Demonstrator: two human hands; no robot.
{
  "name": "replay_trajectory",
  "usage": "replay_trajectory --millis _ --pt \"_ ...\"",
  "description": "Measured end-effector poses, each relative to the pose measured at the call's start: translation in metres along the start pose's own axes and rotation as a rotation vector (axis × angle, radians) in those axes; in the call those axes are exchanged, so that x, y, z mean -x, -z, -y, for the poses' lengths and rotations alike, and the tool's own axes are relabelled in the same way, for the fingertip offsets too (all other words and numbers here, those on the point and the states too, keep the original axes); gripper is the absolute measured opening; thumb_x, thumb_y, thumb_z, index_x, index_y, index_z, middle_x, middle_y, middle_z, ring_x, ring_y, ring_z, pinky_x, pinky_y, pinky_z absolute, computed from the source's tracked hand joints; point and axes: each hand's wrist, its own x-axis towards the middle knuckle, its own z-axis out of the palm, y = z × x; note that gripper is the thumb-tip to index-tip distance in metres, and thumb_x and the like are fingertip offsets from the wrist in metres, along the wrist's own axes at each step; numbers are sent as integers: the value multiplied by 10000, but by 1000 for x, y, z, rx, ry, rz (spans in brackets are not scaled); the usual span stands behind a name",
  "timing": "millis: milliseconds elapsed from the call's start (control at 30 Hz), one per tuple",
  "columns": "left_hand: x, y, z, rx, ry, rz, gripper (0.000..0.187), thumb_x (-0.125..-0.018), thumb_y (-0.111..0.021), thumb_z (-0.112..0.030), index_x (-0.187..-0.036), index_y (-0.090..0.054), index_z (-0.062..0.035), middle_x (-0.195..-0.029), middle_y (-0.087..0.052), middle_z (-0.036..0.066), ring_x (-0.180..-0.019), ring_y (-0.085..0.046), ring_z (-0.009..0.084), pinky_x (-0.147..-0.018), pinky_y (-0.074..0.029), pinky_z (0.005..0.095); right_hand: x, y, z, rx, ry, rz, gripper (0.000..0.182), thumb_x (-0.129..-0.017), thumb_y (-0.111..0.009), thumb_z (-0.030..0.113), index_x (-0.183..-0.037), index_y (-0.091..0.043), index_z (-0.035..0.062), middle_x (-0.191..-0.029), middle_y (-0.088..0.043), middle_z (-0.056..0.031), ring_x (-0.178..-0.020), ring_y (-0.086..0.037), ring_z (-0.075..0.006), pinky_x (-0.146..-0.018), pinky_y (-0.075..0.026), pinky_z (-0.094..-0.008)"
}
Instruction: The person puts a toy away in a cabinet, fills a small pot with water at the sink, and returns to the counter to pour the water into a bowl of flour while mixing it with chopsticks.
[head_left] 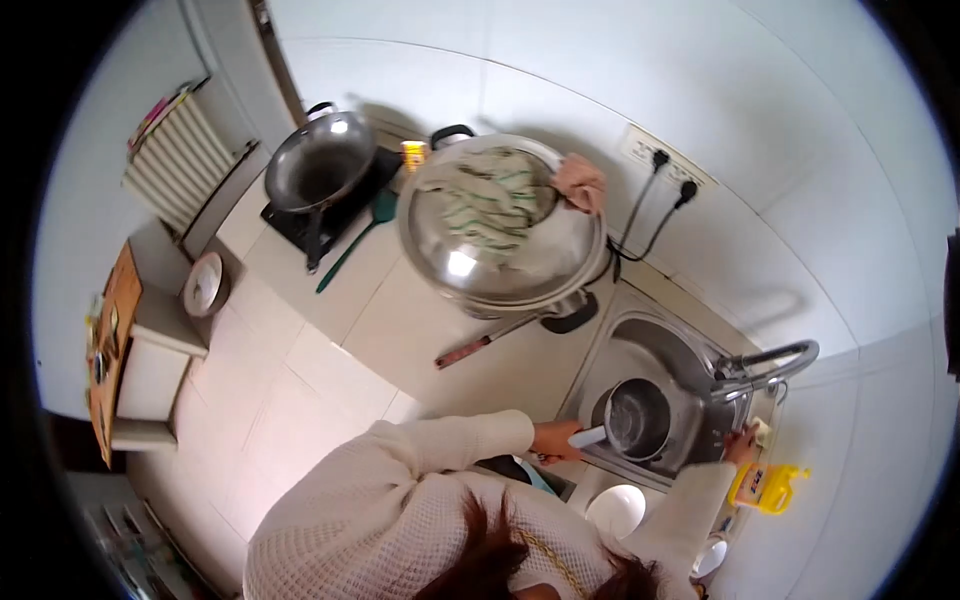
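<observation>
My left hand (pixel 556 441) is wrapped round the pale handle of a small saucepan (pixel 638 418), which is tilted in the steel sink (pixel 650 338). Its inside looks wet, with some whitish foam or water. At the sink's right edge, below the curved faucet (pixel 768 372), my right hand (pixel 741 446) reaches toward a small pale object (pixel 762 432); whether its fingers hold anything is too small to tell. A yellow detergent bottle (pixel 765 487) stands just beside that hand.
A large lidded pot (pixel 430 262) carries cloths on top. Left of it are a wok (pixel 318 165) on a black cooktop, a green spatula (pixel 350 258) and a red-handled utensil (pixel 465 352). A white bowl (pixel 616 510) sits near my body. Black cables (pixel 640 225) hang behind the sink.
</observation>
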Motion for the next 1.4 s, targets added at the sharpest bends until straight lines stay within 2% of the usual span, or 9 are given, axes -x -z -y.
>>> replay_trajectory --millis 67,167,267,333,600,700,867,1200,1400 --pt "48 6 17 -18 -68 6 362 -810 -572 -169 -1049 -372 15 -574 -457 49 -369 -405 108 -328 -335 277 56 11 13 -158 79 -32 538 -851 -372 533 -889 -589 42 -731 -579 -30 -535 -483 -108 -469 -376 -210" --pt "142 17 37 35 -104 -15 378 -796 -570 -175 -1052 -369 18 -566 -446 42 -369 -399 101 -324 -326 273 176 -5 47 28 425 -221 493 -865 -363 507 -849 -570 60 -686 -528 -6 -550 -452 -103 -496 -332 -213" --pt "247 17 53 40 -70 -126 392 -794 -569 -180 -1063 -367 22 -567 -443 41 -370 -391 94 -329 -323 272 278 -45 74 -38 663 -110 470 -876 -353 483 -814 -539 55 -705 -493 -7 -569 -446 -109 -501 -299 -215" --pt "308 13 79 74 -41 -250 400 -794 -570 -185 -1069 -365 23 -566 -441 42 -371 -386 90 -336 -325 270 339 -84 88 -52 720 226 412 -908 -298 380 -754 -487 48 -765 -495 -36 -568 -459 -133 -536 -376 -247" --pt "514 -52 189 324 -205 -822 382 -807 -572 -166 -1056 -374 46 -504 -443 19 -360 -383 84 -351 -357 240 595 -256 146 -259 588 1059 292 -916 -389 275 -911 -500 5 -891 -486 -59 -808 -512 -155 -749 -464 -302" --pt "563 -86 230 467 -252 -1198 339 -807 -573 -131 -1021 -384 52 -524 -468 33 -344 -416 92 -313 -331 241 673 -308 144 -351 352 1336 231 -891 -434 209 -953 -497 -4 -906 -509 -66 -870 -529 -174 -813 -453 -341" --pt "620 -124 288 645 -300 -1520 295 -808 -562 -109 -960 -382 68 -487 -454 35 -326 -408 105 -307 -328 250 811 -387 145 -410 -3 1892 205 -885 -425 157 -969 -511 -9 -948 -551 -100 -844 -565 -186 -803 -468 -324" --pt "739 -116 373 1208 -612 -2104 225 -801 -570 -91 -896 -379 -18 -564 -418 14 -340 -365 76 -299 -316 230 1082 -532 98 -170 -27 2178 239 -896 -437 163 -1021 -509 -27 -977 -557 -107 -848 -588 -209 -759 -505 -277" --pt "840 -90 401 1396 -792 -2232 191 -810 -558 -87 -856 -382 -31 -559 -405 9 -348 -337 66 -308 -312 238 1237 -579 87 -126 -116 2361 217 -893 -436 120 -1019 -519 -36 -969 -557 -105 -821 -586 -186 -778 -499 -280"
